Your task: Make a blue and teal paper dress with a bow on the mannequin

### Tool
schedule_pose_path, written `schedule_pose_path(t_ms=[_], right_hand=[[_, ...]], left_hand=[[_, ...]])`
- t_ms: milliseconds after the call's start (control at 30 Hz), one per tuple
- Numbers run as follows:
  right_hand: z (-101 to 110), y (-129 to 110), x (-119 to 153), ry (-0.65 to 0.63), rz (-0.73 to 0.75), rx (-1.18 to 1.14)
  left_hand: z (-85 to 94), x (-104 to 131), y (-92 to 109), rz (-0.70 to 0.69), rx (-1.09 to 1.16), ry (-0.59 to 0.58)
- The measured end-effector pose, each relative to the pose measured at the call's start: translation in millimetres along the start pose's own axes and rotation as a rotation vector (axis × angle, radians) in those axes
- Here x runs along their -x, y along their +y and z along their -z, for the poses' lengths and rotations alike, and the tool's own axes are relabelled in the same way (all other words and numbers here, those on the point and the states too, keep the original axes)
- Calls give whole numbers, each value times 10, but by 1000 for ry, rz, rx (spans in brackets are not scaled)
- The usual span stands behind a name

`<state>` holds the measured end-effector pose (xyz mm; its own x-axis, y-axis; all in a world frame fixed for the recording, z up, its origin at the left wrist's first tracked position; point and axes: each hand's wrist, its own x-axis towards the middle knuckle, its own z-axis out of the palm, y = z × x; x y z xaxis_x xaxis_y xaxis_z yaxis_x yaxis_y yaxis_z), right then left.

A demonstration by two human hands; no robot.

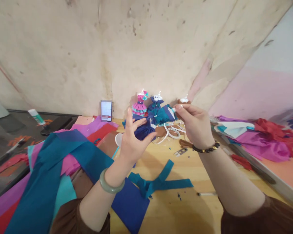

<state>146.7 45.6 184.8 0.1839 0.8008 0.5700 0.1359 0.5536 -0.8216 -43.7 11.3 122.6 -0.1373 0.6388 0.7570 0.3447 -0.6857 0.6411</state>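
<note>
Right hand: the right hand is closed in a narrow pinch on the white neck end of the blue and teal miniature dress.
Left hand: the left hand is held open, fingers spread, near the skirt; whether the skirt is touched cannot be told.
Miniature dress: it is held sideways between both hands, above the worktop.
Worktop: pale wood is seen below the hands, with teal strips, a dark blue sheet and a pen laid on it. Snips and a white ring are placed left of the right hand.
Coloured sheets: long teal, purple and red sheets are spread left of the left hand; a crumpled heap is seen right of the right hand.
Back wall: a stained, pale wall is seen beyond both hands. Before it are stood a phone, a pink dress and a dark blue dress.
Right side: a pinkish wall is seen beyond the right hand.
</note>
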Motion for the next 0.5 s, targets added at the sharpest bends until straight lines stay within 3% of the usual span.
schedule_pose_path(t_ms=[67, 167, 367, 500], right_hand=[[47, 5, -75, 0, -1, -21], [146, 9, -203, -26, -51, -73], [317, 111, -450, -113, -132, -38], [310, 150, -491, -219, -77, 66]], left_hand=[[23, -19, 60, 85, 160, -30], [75, -51, 116, 96, 266, -10], [194, -114, 81, 48, 97, 94], [214, -166, 27, 67, -62, -12]])
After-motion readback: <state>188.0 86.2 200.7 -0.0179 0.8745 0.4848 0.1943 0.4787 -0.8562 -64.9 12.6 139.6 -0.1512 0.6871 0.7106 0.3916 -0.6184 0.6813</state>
